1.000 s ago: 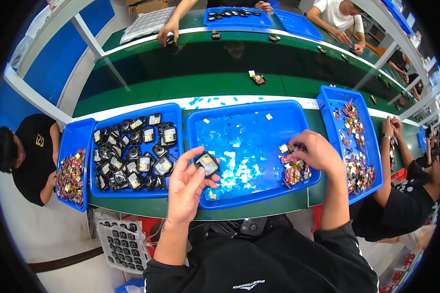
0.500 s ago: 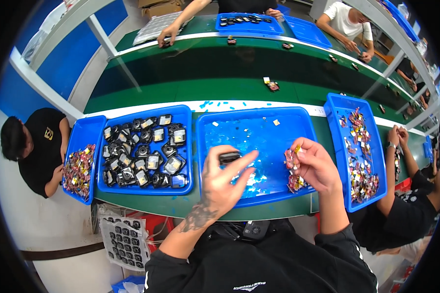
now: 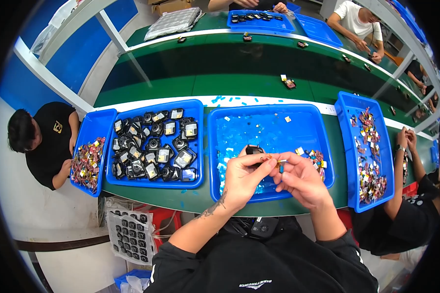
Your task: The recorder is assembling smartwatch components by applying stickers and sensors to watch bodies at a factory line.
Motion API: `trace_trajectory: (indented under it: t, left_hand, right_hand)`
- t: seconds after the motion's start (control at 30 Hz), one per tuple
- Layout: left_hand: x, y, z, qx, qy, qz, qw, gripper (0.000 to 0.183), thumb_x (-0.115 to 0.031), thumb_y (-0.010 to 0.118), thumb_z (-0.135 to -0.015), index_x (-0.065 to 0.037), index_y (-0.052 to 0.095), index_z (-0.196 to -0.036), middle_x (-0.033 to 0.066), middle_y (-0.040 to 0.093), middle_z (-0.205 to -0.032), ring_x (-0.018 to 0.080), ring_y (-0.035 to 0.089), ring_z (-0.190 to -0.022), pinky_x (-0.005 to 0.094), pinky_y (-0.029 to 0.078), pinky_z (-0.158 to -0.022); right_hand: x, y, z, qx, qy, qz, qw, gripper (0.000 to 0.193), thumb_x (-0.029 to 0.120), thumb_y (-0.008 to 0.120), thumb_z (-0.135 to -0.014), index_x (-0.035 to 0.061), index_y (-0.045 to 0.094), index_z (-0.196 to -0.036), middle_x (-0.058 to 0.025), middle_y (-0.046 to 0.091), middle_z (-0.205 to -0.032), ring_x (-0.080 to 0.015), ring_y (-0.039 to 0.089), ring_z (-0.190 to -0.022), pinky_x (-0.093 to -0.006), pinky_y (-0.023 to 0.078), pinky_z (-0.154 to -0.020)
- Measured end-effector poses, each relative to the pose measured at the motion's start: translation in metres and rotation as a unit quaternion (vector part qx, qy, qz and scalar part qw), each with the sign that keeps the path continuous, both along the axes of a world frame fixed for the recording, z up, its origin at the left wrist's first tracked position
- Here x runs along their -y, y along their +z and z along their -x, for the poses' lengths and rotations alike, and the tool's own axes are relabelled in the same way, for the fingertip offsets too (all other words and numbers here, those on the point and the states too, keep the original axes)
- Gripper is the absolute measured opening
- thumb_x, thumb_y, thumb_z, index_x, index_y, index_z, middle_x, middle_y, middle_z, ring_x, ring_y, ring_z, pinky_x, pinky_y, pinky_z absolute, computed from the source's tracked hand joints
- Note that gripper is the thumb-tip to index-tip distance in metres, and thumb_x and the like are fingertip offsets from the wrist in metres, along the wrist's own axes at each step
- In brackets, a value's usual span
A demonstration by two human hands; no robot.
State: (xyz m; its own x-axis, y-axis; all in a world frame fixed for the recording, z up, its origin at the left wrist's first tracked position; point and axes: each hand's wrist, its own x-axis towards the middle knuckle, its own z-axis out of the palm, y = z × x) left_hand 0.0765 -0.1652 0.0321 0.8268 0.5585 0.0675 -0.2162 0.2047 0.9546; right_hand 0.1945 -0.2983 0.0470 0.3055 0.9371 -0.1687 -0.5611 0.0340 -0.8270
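Observation:
My left hand (image 3: 247, 178) is closed around a small black camera housing (image 3: 253, 149), partly hidden by the fingers. Its thumb and forefinger also meet at a small reddish-gold part (image 3: 267, 158) at the fingertips. My right hand (image 3: 303, 181) touches it there, its fingers pinched on the same small part, whose kind is too covered to tell. A tiny blue piece (image 3: 281, 168) shows at the right fingertips. Both hands are over a blue tray (image 3: 220, 188) strewn with small blue film pieces. Several reddish parts with white and yellow bits (image 3: 317, 157) lie in its right side.
A blue tray of black camera units (image 3: 151, 146) stands to the left, beside a narrower bin of small reddish parts (image 3: 87, 166). Another bin of such parts (image 3: 371, 180) is at the right. Beyond runs a green conveyor belt (image 3: 239, 85) carrying spaced units. Co-workers sit around.
My hands have come together over the tray; before, they were apart, the left with fingers spread and the right holding reddish parts. The view has shifted slightly. A co-worker's hand has left the belt's far edge.

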Motion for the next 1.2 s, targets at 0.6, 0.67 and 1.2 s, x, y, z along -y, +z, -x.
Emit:
trace_trajectory:
  t: [0.6,0.67,1.2]
  left_hand:
    - [-0.002,-0.012,0.005,-0.081,0.041,-0.122,0.988,0.019,-0.010,0.069,-0.088,-0.002,0.073,-0.104,0.0073,0.072,-0.088,0.0130,0.058,-0.083,0.0307,0.044,-0.083]
    - [-0.004,-0.002,0.010,-0.072,0.018,-0.141,0.987,0.022,-0.010,0.069,-0.087,-0.006,0.073,-0.108,0.0067,0.070,-0.084,0.0142,0.056,-0.080,0.0309,0.044,-0.083]
    - [-0.026,-0.010,0.016,0.073,0.125,0.144,0.979,0.031,-0.004,0.053,-0.096,0.001,0.053,-0.126,0.0126,0.063,-0.098,0.0130,0.056,-0.071,0.0282,0.051,-0.065]
  right_hand:
    - [-0.016,-0.011,0.007,0.115,-0.014,-0.050,0.992,0.037,0.001,0.065,-0.088,0.0035,0.050,-0.121,-0.0061,0.053,-0.121,-0.0142,0.052,-0.115,-0.0307,0.051,-0.091]
    - [-0.015,-0.023,0.011,0.097,-0.055,-0.007,0.994,0.031,0.005,0.065,-0.091,0.0022,0.052,-0.119,-0.0049,0.057,-0.113,-0.0126,0.057,-0.105,-0.0288,0.053,-0.088]
    - [-0.033,0.311,-0.267,0.785,-0.436,0.095,0.429,0.042,0.030,0.078,-0.074,0.0072,0.071,-0.109,-0.0153,0.069,-0.107,-0.0293,0.064,-0.104,-0.0370,0.048,-0.094]
